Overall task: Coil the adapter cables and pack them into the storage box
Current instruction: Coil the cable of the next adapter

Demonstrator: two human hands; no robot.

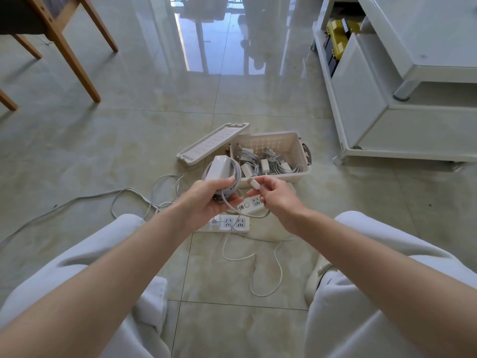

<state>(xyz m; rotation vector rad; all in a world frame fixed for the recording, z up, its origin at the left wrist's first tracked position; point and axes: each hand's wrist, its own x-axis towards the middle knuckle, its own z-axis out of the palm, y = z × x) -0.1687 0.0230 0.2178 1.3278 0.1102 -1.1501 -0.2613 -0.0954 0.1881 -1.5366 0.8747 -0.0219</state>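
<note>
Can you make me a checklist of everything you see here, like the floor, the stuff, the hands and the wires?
Surface: glossy tiled floor.
Job's things: open storage box with coiled adapters inside; lid beside it on the left.
Clutter: two power strips on the floor.
Hands: left hand grips an adapter and its coiled cable; right hand pinches the connector.
Cables: loose cables trail across the floor.
Surroundings: wooden chair legs upper left; white cabinet right, yellow case on its shelf.

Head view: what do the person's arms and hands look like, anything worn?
The left hand and right hand are bare: no gloves, rings or watch. No sleeves on the left forearm or right forearm. Pale grey trousers cover the legs.
</note>
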